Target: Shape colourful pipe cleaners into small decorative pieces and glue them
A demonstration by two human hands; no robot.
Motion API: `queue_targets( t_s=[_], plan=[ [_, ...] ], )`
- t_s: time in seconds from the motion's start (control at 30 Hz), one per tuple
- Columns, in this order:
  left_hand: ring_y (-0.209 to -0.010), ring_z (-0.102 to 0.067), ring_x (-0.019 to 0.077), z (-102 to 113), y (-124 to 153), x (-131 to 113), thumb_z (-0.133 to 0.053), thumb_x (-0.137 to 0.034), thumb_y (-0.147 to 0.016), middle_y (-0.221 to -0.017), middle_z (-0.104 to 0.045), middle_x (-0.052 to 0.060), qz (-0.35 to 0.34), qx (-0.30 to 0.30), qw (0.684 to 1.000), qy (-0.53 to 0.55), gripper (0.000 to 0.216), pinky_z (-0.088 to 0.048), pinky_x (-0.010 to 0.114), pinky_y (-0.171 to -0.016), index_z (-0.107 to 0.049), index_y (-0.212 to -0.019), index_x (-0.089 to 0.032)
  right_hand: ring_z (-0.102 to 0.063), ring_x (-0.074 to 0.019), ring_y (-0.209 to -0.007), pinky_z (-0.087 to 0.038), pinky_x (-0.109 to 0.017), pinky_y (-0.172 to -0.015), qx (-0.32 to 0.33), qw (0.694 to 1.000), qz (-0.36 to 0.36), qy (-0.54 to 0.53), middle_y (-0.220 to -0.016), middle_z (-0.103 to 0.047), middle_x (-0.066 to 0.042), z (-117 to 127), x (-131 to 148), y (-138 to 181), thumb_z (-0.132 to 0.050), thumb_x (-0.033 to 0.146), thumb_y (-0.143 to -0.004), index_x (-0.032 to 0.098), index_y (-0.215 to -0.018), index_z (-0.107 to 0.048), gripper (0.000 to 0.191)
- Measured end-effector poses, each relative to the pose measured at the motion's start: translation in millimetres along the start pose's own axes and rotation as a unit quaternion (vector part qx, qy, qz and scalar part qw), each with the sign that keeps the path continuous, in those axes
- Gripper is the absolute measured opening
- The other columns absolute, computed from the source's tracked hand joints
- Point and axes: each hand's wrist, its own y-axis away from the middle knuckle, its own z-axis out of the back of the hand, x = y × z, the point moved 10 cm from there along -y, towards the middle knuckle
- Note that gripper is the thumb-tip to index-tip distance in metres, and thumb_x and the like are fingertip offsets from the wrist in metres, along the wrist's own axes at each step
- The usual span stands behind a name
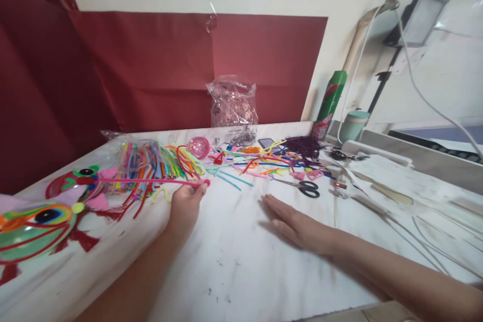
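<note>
Two bare forearms reach over a white marble table [234, 261]. Left of the left hand [185, 204] lie two fish-shaped crafts [49, 211]. Its fingers pinch one pink pipe cleaner [151, 181], with a bundle of pipe cleaners [151, 161] just beyond. Open and flat, the right hand [292, 224] rests palm down; one pair of scissors [305, 187] lies beyond its fingertips. Red paper [151, 70] covers the wall.
</note>
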Motion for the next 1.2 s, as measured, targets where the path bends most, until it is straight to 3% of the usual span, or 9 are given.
queue_targets(
  t_s=[0.13,0.27,0.33,0.5,0.63,0.77,0.93,1.03,1.2],
  plan=[
    [-0.053,-0.047,0.0102,-2.4,1.5,-0.6,-0.067,-0.027,-0.055,-0.052,-0.054,-0.002,-0.002,0.004,1.0,-0.012,0.017,-0.037,0.022,-0.054,-0.058,-0.058,-0.014,-0.015,-0.0343,-0.13,-0.019,-0.051,-0.105,-0.012,0.996,-0.086,0.018,-0.138,-0.024,-0.028,-1.3,-0.5,0.7,-0.032,0.05,-0.086,-0.006,-0.13,-0.033,0.071],
    [-0.056,-0.048,0.0102,-0.9,-0.4,5.2,-0.069,-0.028,-0.055,-0.055,-0.054,-0.002,-0.003,0.009,1.0,-0.025,0.019,-0.038,0.022,-0.056,-0.059,-0.061,-0.014,-0.016,-0.03,-0.131,-0.021,-0.045,-0.106,0.037,0.998,0.039,-0.038,-0.14,-0.023,-0.023,-8.4,51.2,0.9,-0.033,0.053,-0.085,0.0,-0.134,-0.028,0.072],
    [-0.055,-0.048,0.0098,0.7,-2.2,7.2,-0.068,-0.029,-0.056,-0.055,-0.054,-0.002,-0.01,0.008,1.0,-0.027,0.019,-0.038,0.021,-0.056,-0.059,-0.062,-0.014,-0.016,-0.0308,-0.13,-0.022,-0.046,-0.106,0.025,0.998,0.039,-0.047,-0.14,-0.024,-0.023,-1.8,58.4,4.1,-0.034,0.051,-0.085,0.001,-0.134,-0.03,0.07],
    [-0.053,-0.048,0.0101,1.9,-1.4,4.5,-0.068,-0.028,-0.055,-0.054,-0.054,-0.002,-0.018,-0.001,1.0,-0.017,0.018,-0.038,0.022,-0.054,-0.059,-0.063,-0.014,-0.024,-0.0276,-0.129,-0.027,-0.042,-0.105,-0.016,0.999,0.015,-0.042,-0.137,-0.035,-0.017,16.2,32.8,28.1,-0.036,0.044,-0.087,0.008,-0.129,-0.041,0.055],
    [-0.054,-0.049,0.0107,-2.3,1.5,0.0,-0.067,-0.027,-0.056,-0.052,-0.054,-0.002,-0.016,0.008,1.0,-0.007,0.016,-0.039,0.022,-0.055,-0.057,-0.059,-0.015,-0.025,-0.0317,-0.127,-0.027,-0.048,-0.105,-0.078,0.987,-0.134,0.04,-0.138,-0.031,-0.018,22.2,-23.5,74.6,-0.038,0.05,-0.083,0.005,-0.13,-0.04,0.064],
    [-0.057,-0.05,0.011,-5.7,1.8,-1.8,-0.066,-0.026,-0.057,-0.055,-0.056,-0.001,-0.021,0.014,1.0,-0.001,0.014,-0.039,0.023,-0.058,-0.057,-0.057,-0.015,-0.022,-0.0327,-0.128,-0.027,-0.05,-0.104,-0.015,0.988,-0.125,0.087,-0.139,-0.026,-0.019,0.8,-19.3,101.3,-0.037,0.059,-0.08,0.004,-0.13,-0.039,0.075],
    [-0.056,-0.05,0.0116,-12.5,6.2,-2.9,-0.067,-0.026,-0.057,-0.052,-0.055,-0.002,-0.017,0.026,0.999,-0.004,0.014,-0.039,0.023,-0.057,-0.057,-0.056,-0.016,-0.008,-0.0344,-0.13,-0.018,-0.051,-0.105,0.052,0.994,-0.084,0.046,-0.14,-0.014,-0.025,-12.1,24.3,56.8,-0.031,0.065,-0.079,-0.004,-0.133,-0.027,0.088],
    [-0.053,-0.048,0.0107,-9.8,8.1,-5.6,-0.068,-0.027,-0.054,-0.051,-0.053,-0.003,-0.013,0.015,1.0,-0.003,0.016,-0.038,0.023,-0.056,-0.058,-0.059,-0.015,-0.01,-0.0299,-0.131,-0.017,-0.045,-0.107,0.055,0.998,0.002,-0.021,-0.142,-0.016,-0.021,-13.9,54.6,12.3,-0.032,0.062,-0.081,0.001,-0.135,-0.025,0.082],
    [-0.053,-0.048,0.01,2.1,3.3,-7.3,-0.069,-0.03,-0.054,-0.051,-0.053,-0.003,-0.016,-0.01,1.0,0.007,0.019,-0.038,0.023,-0.056,-0.058,-0.06,-0.015,-0.023,-0.0293,-0.129,-0.024,-0.044,-0.104,-0.02,0.999,-0.03,-0.031,-0.138,-0.032,-0.019,-5.9,45.4,-31.4,-0.035,0.052,-0.085,0.006,-0.13,-0.038,0.064]
  ],
)
